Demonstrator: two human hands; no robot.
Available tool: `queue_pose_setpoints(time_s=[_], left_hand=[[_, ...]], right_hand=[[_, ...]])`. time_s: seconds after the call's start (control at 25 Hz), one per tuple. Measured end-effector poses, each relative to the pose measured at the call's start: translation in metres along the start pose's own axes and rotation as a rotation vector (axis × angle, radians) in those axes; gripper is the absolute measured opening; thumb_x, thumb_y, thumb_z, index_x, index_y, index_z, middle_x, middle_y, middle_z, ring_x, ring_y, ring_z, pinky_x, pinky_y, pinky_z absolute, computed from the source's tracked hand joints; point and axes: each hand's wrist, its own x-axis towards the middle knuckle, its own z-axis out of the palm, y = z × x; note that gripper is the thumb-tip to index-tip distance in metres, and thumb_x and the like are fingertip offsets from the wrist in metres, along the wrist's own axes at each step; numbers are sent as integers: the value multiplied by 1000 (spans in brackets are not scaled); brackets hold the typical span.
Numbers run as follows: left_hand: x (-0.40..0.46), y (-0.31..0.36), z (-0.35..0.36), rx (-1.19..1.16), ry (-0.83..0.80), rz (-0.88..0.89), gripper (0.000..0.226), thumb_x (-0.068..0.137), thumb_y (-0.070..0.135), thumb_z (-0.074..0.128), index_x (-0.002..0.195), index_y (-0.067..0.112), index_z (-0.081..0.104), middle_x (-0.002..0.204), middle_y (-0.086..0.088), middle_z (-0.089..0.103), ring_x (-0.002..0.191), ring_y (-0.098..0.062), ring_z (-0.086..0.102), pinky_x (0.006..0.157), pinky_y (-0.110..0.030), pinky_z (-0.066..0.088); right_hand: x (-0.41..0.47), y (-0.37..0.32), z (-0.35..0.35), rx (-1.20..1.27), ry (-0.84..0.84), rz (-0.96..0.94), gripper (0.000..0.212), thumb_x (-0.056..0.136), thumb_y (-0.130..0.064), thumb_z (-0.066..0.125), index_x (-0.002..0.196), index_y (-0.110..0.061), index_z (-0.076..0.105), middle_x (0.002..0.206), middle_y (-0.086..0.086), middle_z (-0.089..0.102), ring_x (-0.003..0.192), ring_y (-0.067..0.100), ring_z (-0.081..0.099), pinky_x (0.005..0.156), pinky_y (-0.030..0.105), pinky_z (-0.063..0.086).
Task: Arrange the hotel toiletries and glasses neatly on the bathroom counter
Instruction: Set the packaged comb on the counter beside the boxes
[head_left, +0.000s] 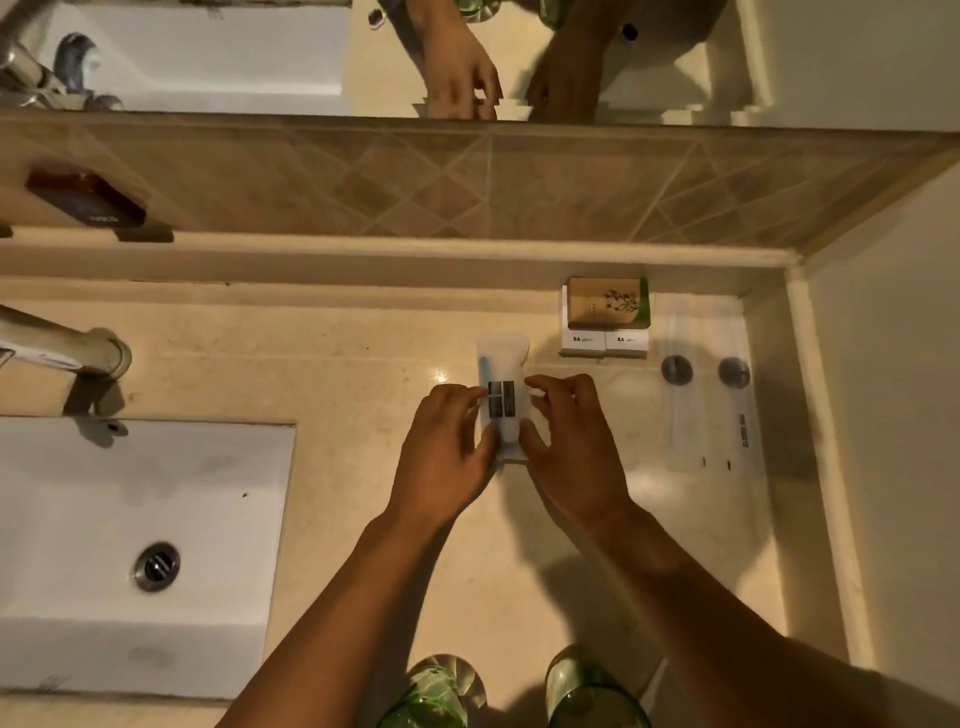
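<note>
A white toiletry packet (503, 358) with a blue item inside and a dark label lies on the beige counter (363, 374). My left hand (441, 441) grips its left edge and my right hand (571, 436) grips its right edge. Behind it to the right stands a small stack of boxes: a brown box with a plant print (608, 302) on top of two white boxes (605, 340). Two clear packets with round dark caps (676, 370) (733, 372) lie flat at the far right. Two green glasses (441, 691) (592, 691) stand at the counter's front edge, under my forearms.
A white sink (130, 519) with a metal drain fills the left side, with a chrome tap (78, 348) behind it. A tiled backsplash and mirror (208, 52) rise at the back. A dark amber bottle (85, 200) sits on the ledge at left. A wall closes the right side.
</note>
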Motion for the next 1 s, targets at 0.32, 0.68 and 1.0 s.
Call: queue_pose_setpoints(time_s=[0.32, 0.68, 1.0], left_hand=[[11, -18, 6, 436, -120, 236, 56, 92, 38, 56, 140, 11, 57, 150, -12, 52, 143, -33, 42, 112, -51, 42], [45, -8, 7, 464, -125, 187, 58, 99, 41, 50, 149, 14, 45, 156, -13, 43, 148, -33, 31, 123, -50, 24], [51, -9, 12, 390, -118, 132, 58, 98, 39, 53, 149, 12, 42, 153, -17, 43, 144, -35, 35, 117, -53, 33]], right_hand=[[2, -2, 8, -104, -97, -28, 51, 98, -26, 58, 146, -27, 42, 134, -1, 46, 113, 11, 56, 93, 17, 43], [40, -13, 8, -217, -44, 22, 51, 98, -26, 57, 147, -26, 41, 141, 0, 45, 114, 17, 62, 96, 29, 51], [48, -14, 10, -227, -39, 38, 52, 98, -25, 57, 147, -27, 39, 142, 0, 45, 116, 19, 61, 97, 32, 52]])
